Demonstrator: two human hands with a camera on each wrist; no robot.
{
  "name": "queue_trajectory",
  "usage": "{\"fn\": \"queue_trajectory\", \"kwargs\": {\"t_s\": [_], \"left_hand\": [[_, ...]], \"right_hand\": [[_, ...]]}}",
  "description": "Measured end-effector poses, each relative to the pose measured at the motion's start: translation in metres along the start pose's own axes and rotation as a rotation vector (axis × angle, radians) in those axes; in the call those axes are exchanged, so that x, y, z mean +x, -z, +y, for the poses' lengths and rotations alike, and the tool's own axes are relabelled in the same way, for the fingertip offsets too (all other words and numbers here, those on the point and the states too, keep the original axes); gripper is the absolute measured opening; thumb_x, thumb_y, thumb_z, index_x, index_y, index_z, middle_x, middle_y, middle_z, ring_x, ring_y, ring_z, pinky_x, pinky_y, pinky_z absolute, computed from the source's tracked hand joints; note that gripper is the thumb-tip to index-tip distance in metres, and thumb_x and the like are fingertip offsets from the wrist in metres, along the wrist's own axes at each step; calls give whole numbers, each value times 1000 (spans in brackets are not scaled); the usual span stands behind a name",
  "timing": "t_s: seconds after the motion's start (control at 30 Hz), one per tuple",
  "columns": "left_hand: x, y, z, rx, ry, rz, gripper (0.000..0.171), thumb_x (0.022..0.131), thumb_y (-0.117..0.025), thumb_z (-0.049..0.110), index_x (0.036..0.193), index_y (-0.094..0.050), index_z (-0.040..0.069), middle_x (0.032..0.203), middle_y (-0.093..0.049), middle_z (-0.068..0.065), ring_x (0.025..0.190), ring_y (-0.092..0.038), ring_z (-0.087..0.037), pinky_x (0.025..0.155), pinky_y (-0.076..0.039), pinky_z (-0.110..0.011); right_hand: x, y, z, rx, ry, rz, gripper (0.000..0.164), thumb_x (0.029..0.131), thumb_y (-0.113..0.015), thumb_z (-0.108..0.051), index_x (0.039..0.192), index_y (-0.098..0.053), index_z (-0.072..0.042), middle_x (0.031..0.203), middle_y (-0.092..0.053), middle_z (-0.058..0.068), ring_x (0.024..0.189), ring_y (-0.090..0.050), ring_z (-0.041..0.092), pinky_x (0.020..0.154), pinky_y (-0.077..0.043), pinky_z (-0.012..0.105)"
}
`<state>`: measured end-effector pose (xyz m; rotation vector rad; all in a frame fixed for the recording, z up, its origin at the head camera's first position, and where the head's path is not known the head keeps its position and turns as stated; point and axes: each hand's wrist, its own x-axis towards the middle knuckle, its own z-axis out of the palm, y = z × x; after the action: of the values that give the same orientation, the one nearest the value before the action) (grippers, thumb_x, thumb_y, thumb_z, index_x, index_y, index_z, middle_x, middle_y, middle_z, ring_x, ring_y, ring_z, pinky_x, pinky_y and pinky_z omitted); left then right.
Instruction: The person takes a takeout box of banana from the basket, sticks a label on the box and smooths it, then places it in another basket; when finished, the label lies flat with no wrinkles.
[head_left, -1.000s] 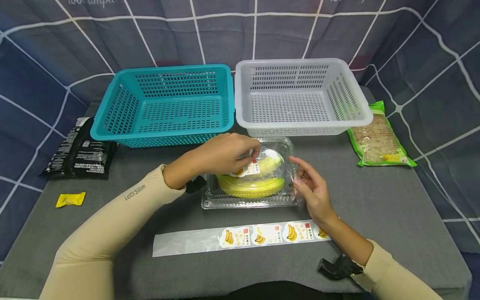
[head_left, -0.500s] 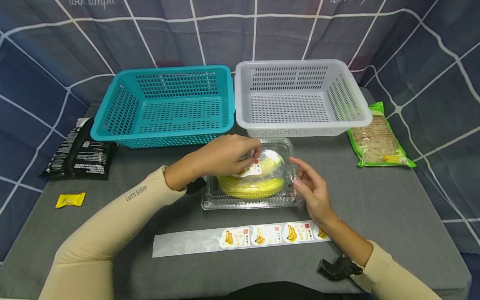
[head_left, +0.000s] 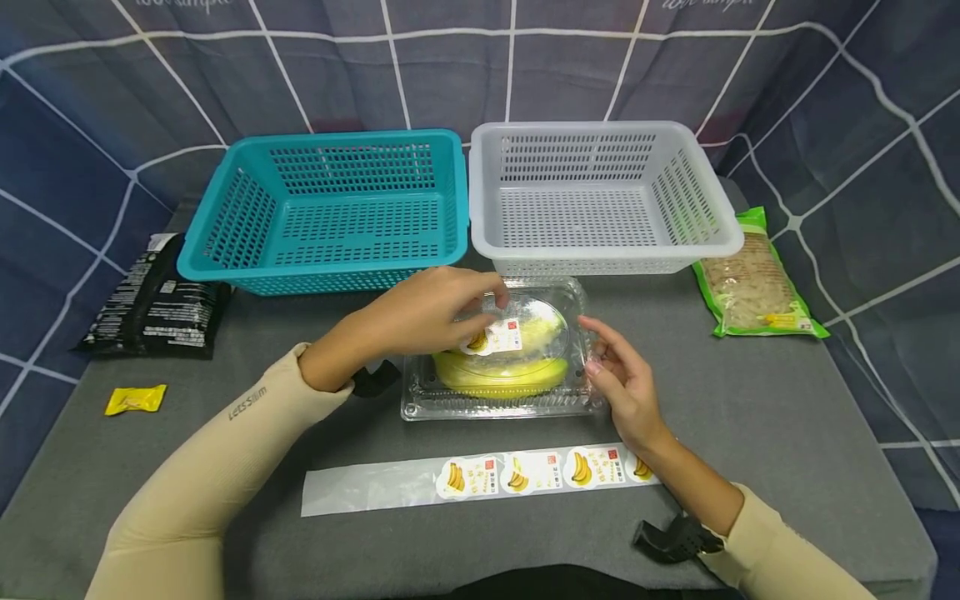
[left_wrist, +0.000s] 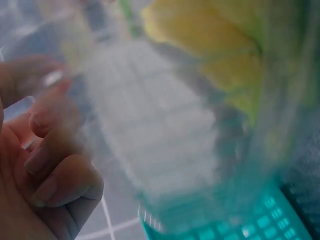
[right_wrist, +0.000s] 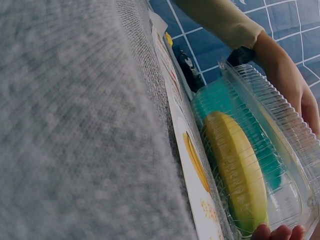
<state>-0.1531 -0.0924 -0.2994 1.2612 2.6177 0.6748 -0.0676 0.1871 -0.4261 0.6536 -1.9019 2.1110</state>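
A clear plastic clamshell box [head_left: 498, 407] lies on the grey table with yellow-green bananas [head_left: 495, 375] inside. On its lid sits a white banana label [head_left: 501, 337], partly behind my left fingers. My left hand [head_left: 435, 312] hovers over the lid's left part, thumb and forefinger apart, holding nothing; the left wrist view is blurred. At the box's right edge, my right hand [head_left: 628, 387] holds the rim between thumb and fingers. Close up, the right wrist view has a banana [right_wrist: 237, 170] behind the ridged clear wall, with right fingertips [right_wrist: 281, 233] against the box.
A strip of banana labels [head_left: 495, 477] lies in front of the box. Behind stand a teal basket [head_left: 330, 282] and a white basket [head_left: 607, 258]. A black packet [head_left: 157, 308] and a yellow wrapped sweet [head_left: 136, 399] lie left, a green-edged bag [head_left: 761, 279] right.
My left hand has drawn back slightly to the left, its thumb and forefinger parting from the label, more of which now shows. The right hand and the box have stayed in place.
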Motion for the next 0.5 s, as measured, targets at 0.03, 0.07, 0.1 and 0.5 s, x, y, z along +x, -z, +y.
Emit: {"fn": "queue_trajectory", "kwargs": {"t_s": [0.03,0.07,0.1,0.5], "left_hand": [[-6,2,-1,-8,8,21,16,101,-64,21,117,-66,17,74,-56,4,64,-49,-12,61,-41,-33],[-12,4,-3,-19,17,43,16,102,-64,20,117,-66,17,71,-52,2,63,-45,-13,60,-40,-34],[-19,5,-5,-32,29,66,17,102,-65,20,118,-66,16,71,-50,1,63,-43,-13,61,-38,-34],[-97,-26,-25,-125,307,325,47,103,-62,38,145,-53,18,101,-54,-6,74,-46,-20,66,-39,-38]], "right_hand": [[0,0,0,0,1,-1,52,92,-49,9,143,-47,14,90,-47,5,65,-45,7,53,-38,21],[0,-1,0,0,1,-3,52,92,-49,9,143,-47,14,90,-47,5,65,-44,7,53,-38,21],[0,-1,0,0,1,-5,51,92,-49,9,143,-47,13,90,-47,5,65,-44,7,53,-38,21],[2,-1,-4,6,22,-11,51,93,-48,11,144,-49,11,90,-49,6,63,-45,7,53,-39,22]]}}
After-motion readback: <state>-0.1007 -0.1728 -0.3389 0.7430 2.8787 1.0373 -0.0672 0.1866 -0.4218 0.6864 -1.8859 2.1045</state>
